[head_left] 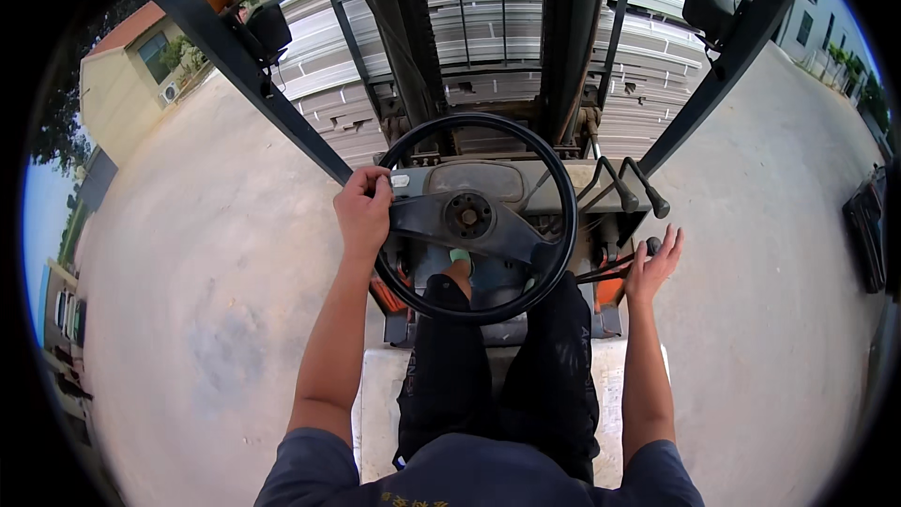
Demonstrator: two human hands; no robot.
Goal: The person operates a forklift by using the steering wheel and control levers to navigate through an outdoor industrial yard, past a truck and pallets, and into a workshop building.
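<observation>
My left hand (364, 207) grips the left side of the black steering wheel (477, 315) of a forklift, with fingers curled at the rim. My right hand (654, 261) is open, fingers raised and apart, beside a black-knobbed lever (653, 246); whether it touches the lever I cannot tell. Two taller bent control levers (626, 195) stand above it on the right of the dashboard (474, 183). My legs (436, 366) are below the wheel, and one foot in a green sandal (459, 261) shows through it.
The mast (563, 38) rises ahead, with tall stacks of pale boards (648, 75) behind it. Pale paved ground (206, 253) surrounds the forklift. A yellow building (122, 103) stands front left, a grey building (812, 19) front right, and a dark vehicle (863, 225) at the far right.
</observation>
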